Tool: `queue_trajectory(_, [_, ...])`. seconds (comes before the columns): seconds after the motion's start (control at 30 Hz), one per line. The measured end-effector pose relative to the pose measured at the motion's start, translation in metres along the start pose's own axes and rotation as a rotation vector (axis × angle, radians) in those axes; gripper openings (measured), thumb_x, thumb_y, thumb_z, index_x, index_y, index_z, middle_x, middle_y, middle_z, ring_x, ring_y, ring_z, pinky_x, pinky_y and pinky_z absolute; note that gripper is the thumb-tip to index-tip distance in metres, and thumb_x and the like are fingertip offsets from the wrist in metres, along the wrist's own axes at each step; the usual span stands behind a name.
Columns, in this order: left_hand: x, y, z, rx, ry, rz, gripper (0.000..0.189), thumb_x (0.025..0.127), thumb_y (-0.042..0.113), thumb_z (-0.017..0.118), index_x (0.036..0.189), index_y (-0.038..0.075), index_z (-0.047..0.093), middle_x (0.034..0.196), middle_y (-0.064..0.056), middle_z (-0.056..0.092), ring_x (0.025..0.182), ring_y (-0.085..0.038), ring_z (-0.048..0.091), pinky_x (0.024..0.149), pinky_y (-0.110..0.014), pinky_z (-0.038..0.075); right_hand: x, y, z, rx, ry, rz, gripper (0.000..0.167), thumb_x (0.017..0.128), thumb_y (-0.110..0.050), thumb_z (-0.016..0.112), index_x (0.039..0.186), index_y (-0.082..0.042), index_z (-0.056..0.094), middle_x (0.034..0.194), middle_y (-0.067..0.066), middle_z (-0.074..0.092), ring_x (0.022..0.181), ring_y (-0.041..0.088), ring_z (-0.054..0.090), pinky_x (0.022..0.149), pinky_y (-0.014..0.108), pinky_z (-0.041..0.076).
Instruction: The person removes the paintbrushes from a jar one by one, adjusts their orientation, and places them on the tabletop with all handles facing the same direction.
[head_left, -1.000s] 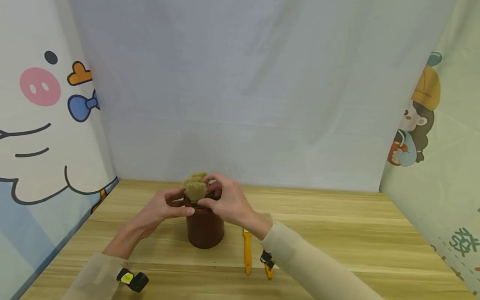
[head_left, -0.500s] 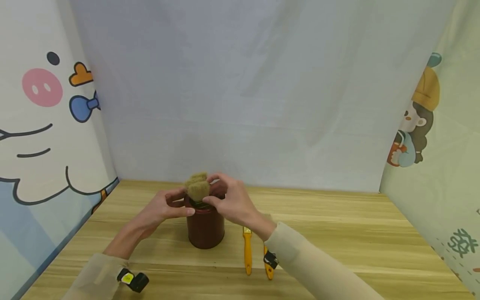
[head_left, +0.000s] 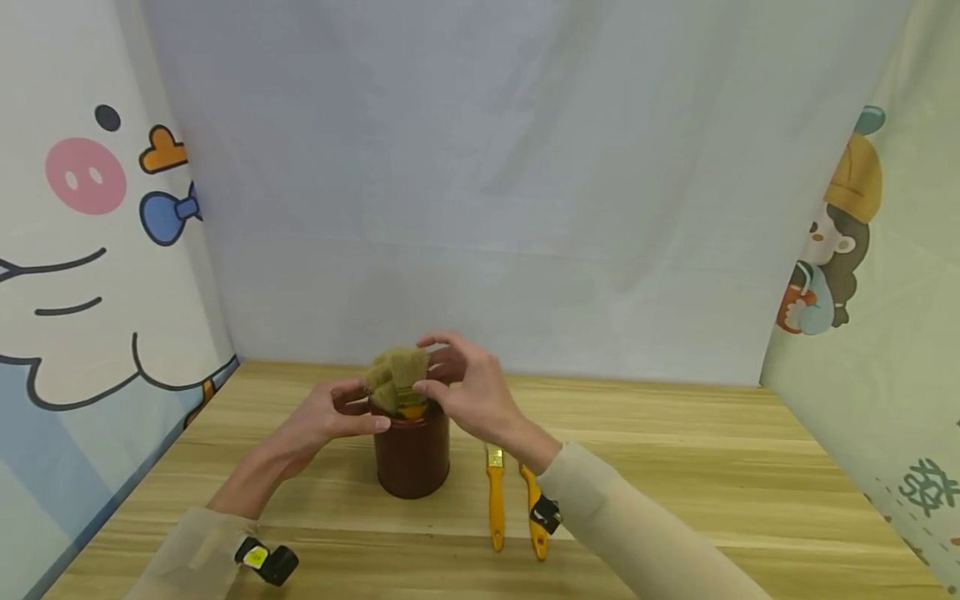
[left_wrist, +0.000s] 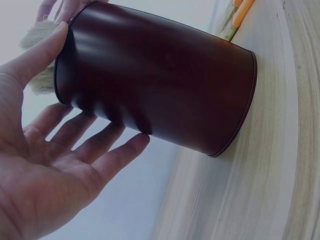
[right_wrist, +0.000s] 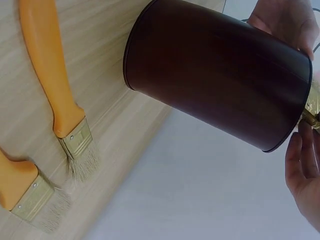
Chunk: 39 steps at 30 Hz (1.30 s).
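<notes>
At the far left hangs a white cloth with a cartoon animal, which has a pink nose and a blue bow. In front of it, a light sleeve with a small black device leads to the left hand. This hand holds the can near its top: the thumb lies at the rim, and the four fingers, spread apart from each other, touch the other side. The can is dark red and stands upright on the wooden surface. Inside it stand some brushes with the bristles up, above the rim; their exact number I cannot tell. The right hand pinches one brush of this group around its metal band, and a piece of its orange handle is visible just at the rim. To the right of the can, apart from it, a first loose brush and a second loose brush lie side by side, handles toward the person. The second is partly hidden by a black device at the right sleeve. At the far right hangs a pale green cloth with a drawn figure in a yellow hat.
</notes>
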<state>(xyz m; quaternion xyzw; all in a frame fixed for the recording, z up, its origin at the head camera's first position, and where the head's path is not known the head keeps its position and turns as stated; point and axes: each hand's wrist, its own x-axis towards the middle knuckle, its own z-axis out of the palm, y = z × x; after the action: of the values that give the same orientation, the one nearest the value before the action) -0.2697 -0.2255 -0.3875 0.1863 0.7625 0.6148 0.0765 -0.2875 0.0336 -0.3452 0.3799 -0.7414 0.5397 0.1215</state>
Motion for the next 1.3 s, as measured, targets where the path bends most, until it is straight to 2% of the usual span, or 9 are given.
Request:
queue_trajectory(0.33, [0.001, -0.002, 0.0, 0.006, 0.006, 0.005, 0.068, 0.093, 0.021, 0.081, 0.151, -0.003, 0.054, 0.15, -0.022, 0.056, 0.143, -0.044, 0.046, 0.11, -0.051, 0.047, 0.0, 0.004, -0.003, 0.007, 0.015, -0.025, 0.045, 0.091, 0.006, 0.079, 0.132, -0.008, 0.067, 0.109, 0.014, 0.075, 0.091, 0.025, 0.075, 0.081, 0.04, 0.062])
queue_trajectory(0.57, [0.001, -0.002, 0.0, -0.001, 0.007, 0.01, 0.068, 0.092, 0.02, 0.081, 0.15, -0.003, 0.054, 0.149, -0.022, 0.057, 0.143, -0.045, 0.047, 0.109, -0.049, 0.047, -0.001, 0.007, -0.005, -0.007, -0.004, -0.023, 0.045, 0.093, 0.005, 0.077, 0.134, -0.009, 0.066, 0.111, 0.013, 0.074, 0.093, 0.024, 0.074, 0.078, 0.033, 0.062])
queue_trajectory(0.77, [0.001, -0.002, 0.0, -0.01, 0.006, 0.011, 0.068, 0.093, 0.019, 0.081, 0.15, -0.003, 0.054, 0.149, -0.022, 0.057, 0.143, -0.044, 0.047, 0.108, -0.046, 0.048, 0.0, 0.007, -0.008, -0.009, 0.001, -0.031, 0.044, 0.094, 0.005, 0.077, 0.135, -0.008, 0.067, 0.11, 0.014, 0.073, 0.092, 0.025, 0.074, 0.077, 0.037, 0.063])
queue_trajectory(1.03, [0.001, -0.001, 0.0, 0.0, 0.006, 0.004, 0.07, 0.093, 0.02, 0.081, 0.152, -0.003, 0.052, 0.152, -0.023, 0.053, 0.144, -0.046, 0.045, 0.111, -0.052, 0.045, 0.007, 0.002, -0.015, -0.029, 0.041, -0.04, 0.043, 0.091, 0.005, 0.079, 0.132, -0.005, 0.069, 0.107, 0.014, 0.074, 0.089, 0.023, 0.075, 0.076, 0.034, 0.062])
queue_trajectory(1.2, [0.001, -0.001, 0.001, -0.006, 0.014, 0.005, 0.067, 0.093, 0.019, 0.081, 0.15, -0.004, 0.054, 0.148, -0.022, 0.058, 0.141, -0.044, 0.049, 0.107, -0.045, 0.049, 0.013, -0.001, -0.021, -0.033, 0.063, -0.058, 0.043, 0.09, 0.006, 0.08, 0.131, -0.003, 0.07, 0.104, 0.015, 0.074, 0.088, 0.026, 0.075, 0.076, 0.036, 0.063])
queue_trajectory(1.3, [0.002, -0.001, 0.001, -0.012, 0.016, 0.009, 0.066, 0.093, 0.018, 0.081, 0.149, -0.004, 0.055, 0.146, -0.022, 0.06, 0.139, -0.043, 0.051, 0.105, -0.041, 0.05, 0.016, -0.004, -0.024, -0.027, 0.065, -0.071, 0.043, 0.091, 0.005, 0.08, 0.132, -0.003, 0.069, 0.104, 0.015, 0.074, 0.089, 0.029, 0.075, 0.077, 0.041, 0.063])
